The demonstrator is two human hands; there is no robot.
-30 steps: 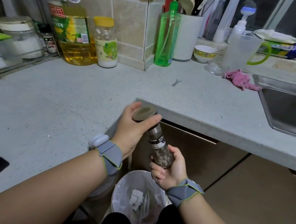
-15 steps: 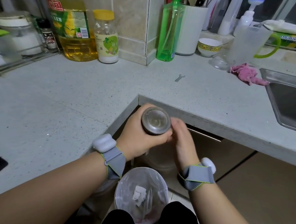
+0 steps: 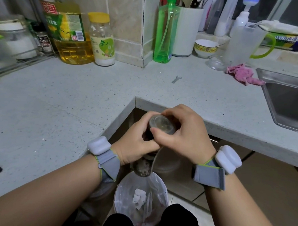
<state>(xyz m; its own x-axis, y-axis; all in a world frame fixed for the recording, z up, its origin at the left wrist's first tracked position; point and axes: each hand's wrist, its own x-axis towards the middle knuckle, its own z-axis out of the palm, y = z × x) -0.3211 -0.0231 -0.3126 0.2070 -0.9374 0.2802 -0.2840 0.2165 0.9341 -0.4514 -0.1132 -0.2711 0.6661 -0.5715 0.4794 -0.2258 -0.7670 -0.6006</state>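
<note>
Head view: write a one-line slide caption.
Left hand grips the body and right hand the cap of a spice grinder, above a bag-lined waste bin beside the counter.

Speckled grey surface [image 3: 56, 110] wraps an L-shaped corner in front of me. At the back wall, left to right: wire rack [image 3: 17, 63] with a white-lidded container [image 3: 14, 37] and a small spice shaker [image 3: 42, 41]; big oil bottle [image 3: 68, 33]; yellow-lidded jar [image 3: 101, 40] just beside it. Past the tiled corner: green dish soap bottle [image 3: 165, 30] touching a white utensil holder [image 3: 186, 32], small bowl [image 3: 206, 48], and clear jug with a green handle [image 3: 242, 44]. Pink cloth [image 3: 244, 74] lies crumpled near the steel sink [image 3: 288, 99]. Tiny metal wrench [image 3: 176, 79] lies alone mid-surface. Below me on the floor, a bin [image 3: 163, 187] with a white liner holds scraps of paper.
</note>
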